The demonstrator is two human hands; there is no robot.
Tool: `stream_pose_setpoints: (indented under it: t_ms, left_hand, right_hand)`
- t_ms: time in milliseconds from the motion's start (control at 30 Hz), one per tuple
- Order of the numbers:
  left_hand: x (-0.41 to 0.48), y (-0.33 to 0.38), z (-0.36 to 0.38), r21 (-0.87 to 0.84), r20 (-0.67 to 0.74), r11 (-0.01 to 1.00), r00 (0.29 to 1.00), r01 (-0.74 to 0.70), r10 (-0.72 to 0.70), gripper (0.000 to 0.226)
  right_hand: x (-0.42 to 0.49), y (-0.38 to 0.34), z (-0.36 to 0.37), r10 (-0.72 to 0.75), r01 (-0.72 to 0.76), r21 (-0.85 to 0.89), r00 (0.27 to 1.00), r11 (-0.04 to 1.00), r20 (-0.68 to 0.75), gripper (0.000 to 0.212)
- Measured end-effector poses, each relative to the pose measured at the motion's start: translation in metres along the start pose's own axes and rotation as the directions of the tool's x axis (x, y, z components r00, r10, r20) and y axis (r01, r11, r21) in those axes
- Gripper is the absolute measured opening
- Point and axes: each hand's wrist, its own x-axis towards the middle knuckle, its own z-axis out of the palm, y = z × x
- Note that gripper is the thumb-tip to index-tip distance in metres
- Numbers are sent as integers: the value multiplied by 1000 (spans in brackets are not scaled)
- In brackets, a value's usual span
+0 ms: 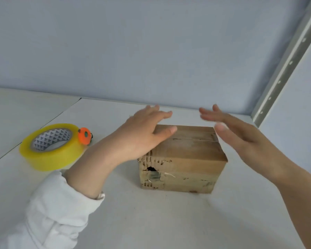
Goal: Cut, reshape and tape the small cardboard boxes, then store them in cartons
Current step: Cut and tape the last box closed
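Note:
A small brown cardboard box (188, 159) stands closed on the white table (151, 221), taped along its top seam, with a torn, holed front left corner. My left hand (144, 133) rests flat on the box's top left edge, fingers straight. My right hand (241, 133) hovers just right of the box with straight fingers, blurred, and holds nothing. A roll of yellow tape (50, 146) lies flat to the left of the box. A small orange cutter (84, 136) sits against the roll's right side.
A pale blue wall (151, 51) runs along the back edge of the table. A perforated grey metal upright (284, 69) rises at the right. A seam in the table surface runs diagonally at the far left.

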Motion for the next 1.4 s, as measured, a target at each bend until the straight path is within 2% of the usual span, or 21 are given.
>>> stream_pose_setpoints:
  t_ms: [67, 133, 200, 267, 367, 533, 667, 733, 800, 833, 867, 900, 933, 967, 1033, 1100, 1133, 1200, 1267, 1333, 1400]
  left_hand:
    - [5, 14, -6, 46, -66, 999, 998, -8, 11, 51]
    - [17, 23, -3, 161, -61, 987, 998, -1, 11, 49]
    - [27, 24, 9, 297, 12, 955, 1000, 22, -26, 48]
    - [29, 19, 19, 350, 88, 936, 993, 42, -77, 46]
    - [27, 15, 24, 336, 65, 941, 996, 38, -63, 42]
    - [28, 19, 17, 236, -63, 972, 997, -22, 38, 43]
    - [30, 16, 25, 272, 14, 962, 1000, -25, 22, 44]
    - [33, 12, 29, 175, -70, 984, 998, 4, 8, 40]
    - [32, 7, 26, -219, -158, 974, 987, -65, 30, 37]
    - [26, 4, 21, -454, -210, 879, 976, -146, 53, 40]
    - [17, -2, 17, -656, -305, 715, 952, -240, 40, 44]
    - [6, -11, 15, -743, -386, 588, 922, -320, 15, 45]
    - [-6, -25, 18, -758, -419, 544, 908, -361, 19, 44]
    - [-16, -39, 25, -755, -407, 545, 912, -364, 46, 47]
    - [-33, -62, 43, -700, -294, 644, 947, -307, 132, 61]
    - [-44, -68, 56, -659, -169, 711, 970, -243, 175, 76]
    - [-46, -65, 57, -655, -141, 727, 979, -206, 151, 78]
    - [-45, -55, 53, -636, -168, 756, 984, -153, 58, 70]
    - [-41, -43, 43, -617, -191, 786, 975, -27, -116, 65]
    - [-39, -33, 31, -539, -160, 824, 939, 175, -304, 80]
    - [-43, -33, 28, -461, -81, 831, 918, 311, -388, 71]
  right_hand:
    - [11, -12, 5, 38, -41, -144, 999, 989, -23, 43]
    - [25, -18, 16, 85, -55, -365, 994, 929, 65, 47]
    - [35, -17, 29, 135, -37, -555, 981, 831, 136, 50]
    - [37, -10, 41, 179, -23, -679, 971, 734, 160, 52]
    - [35, -4, 45, 217, -34, -736, 964, 677, 155, 54]
    - [43, -18, 32, 280, -78, -688, 941, 721, 187, 54]
    - [39, -10, 42, 240, -95, -702, 964, 706, 111, 52]
    - [38, -7, 45, 225, -121, -636, 971, 763, 86, 51]
    - [35, -7, 39, 192, -155, -398, 980, 904, 52, 49]
    - [30, -7, 34, 192, -190, -184, 981, 965, -3, 47]
    - [21, -4, 28, 198, -191, 84, 977, 978, -85, 46]
    - [10, 3, 23, 192, -145, 274, 970, 951, -152, 46]
    - [-3, 11, 21, 184, -107, 359, 965, 927, -186, 51]
    - [-14, 21, 20, 177, -90, 408, 967, 909, -181, 63]
    - [-31, 37, 26, 165, -113, 458, 984, 882, -75, 91]
    - [-39, 41, 36, 152, -153, 477, 988, 866, 40, 97]
    - [-39, 39, 40, 175, -174, 478, 984, 861, 43, 94]
    - [-37, 23, 45, 299, -256, 461, 954, 850, -22, 77]
    - [-31, 11, 46, 435, -377, 382, 897, 844, -74, 53]
    - [-25, 2, 44, 472, -436, 266, 878, 859, -83, 54]
    - [-25, -2, 48, 526, -503, 211, 848, 838, -65, 56]
